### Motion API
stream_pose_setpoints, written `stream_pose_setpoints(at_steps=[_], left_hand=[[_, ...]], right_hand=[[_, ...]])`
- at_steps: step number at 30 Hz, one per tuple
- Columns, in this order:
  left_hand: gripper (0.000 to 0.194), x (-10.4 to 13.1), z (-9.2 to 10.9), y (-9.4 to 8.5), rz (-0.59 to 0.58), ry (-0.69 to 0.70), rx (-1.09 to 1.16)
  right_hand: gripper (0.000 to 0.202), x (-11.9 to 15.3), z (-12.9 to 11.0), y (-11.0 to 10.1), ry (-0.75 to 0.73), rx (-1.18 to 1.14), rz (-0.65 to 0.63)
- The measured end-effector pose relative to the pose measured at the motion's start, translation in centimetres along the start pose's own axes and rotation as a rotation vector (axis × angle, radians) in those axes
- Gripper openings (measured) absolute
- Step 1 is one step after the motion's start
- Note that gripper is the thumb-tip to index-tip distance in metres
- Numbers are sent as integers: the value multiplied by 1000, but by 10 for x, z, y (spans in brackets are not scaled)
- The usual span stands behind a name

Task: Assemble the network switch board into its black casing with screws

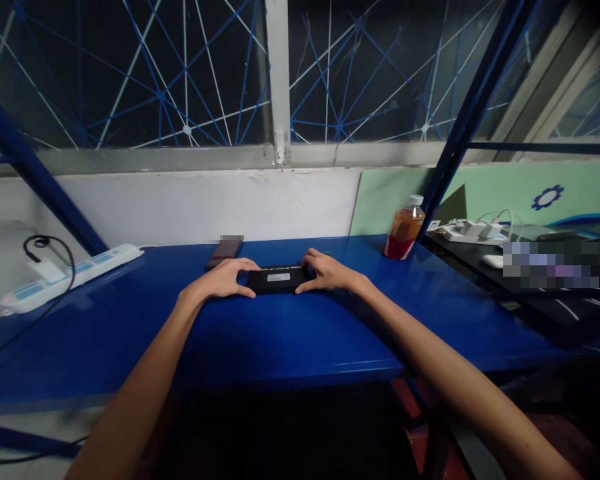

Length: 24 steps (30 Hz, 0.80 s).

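A flat black rectangular device with a white label (pixel 279 277) lies low over the blue table (pixel 300 340); whether it rests on the surface I cannot tell. My left hand (pixel 227 277) grips its left end, thumb at the near edge and fingers at the far side. At the opposite end my right hand (pixel 327 272) holds it the same way, fingers curled over the far corner. Just behind my left hand lies a dark phone-like slab (pixel 225 252). A small green bit shows behind my right fingers, too little to name.
A white power strip (pixel 75 277) with a plugged-in black cable (pixel 70 257) lies at the left. At the back right stands a bottle of amber drink (pixel 405 230) beside a blue frame post (pixel 463 140). Farther right, a dark table holds chargers (pixel 475 230) and cables.
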<state>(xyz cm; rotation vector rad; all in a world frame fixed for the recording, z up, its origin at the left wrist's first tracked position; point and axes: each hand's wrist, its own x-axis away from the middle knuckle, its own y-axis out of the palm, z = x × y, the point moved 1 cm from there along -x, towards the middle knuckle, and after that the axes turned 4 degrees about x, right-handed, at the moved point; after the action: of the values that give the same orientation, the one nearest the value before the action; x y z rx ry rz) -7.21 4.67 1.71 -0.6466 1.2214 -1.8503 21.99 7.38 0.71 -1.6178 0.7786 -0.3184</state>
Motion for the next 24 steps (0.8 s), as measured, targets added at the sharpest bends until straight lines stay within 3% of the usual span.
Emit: stream_pose_setpoints(at_steps=[10,24], left_hand=[[78,1,0,2,-19,-68,-8],[71,-1,-5,3,-18,-31,-11]], right_hand=[[65,0,0,1,23,14,13],[65,2,-1,2,-25,71,56]])
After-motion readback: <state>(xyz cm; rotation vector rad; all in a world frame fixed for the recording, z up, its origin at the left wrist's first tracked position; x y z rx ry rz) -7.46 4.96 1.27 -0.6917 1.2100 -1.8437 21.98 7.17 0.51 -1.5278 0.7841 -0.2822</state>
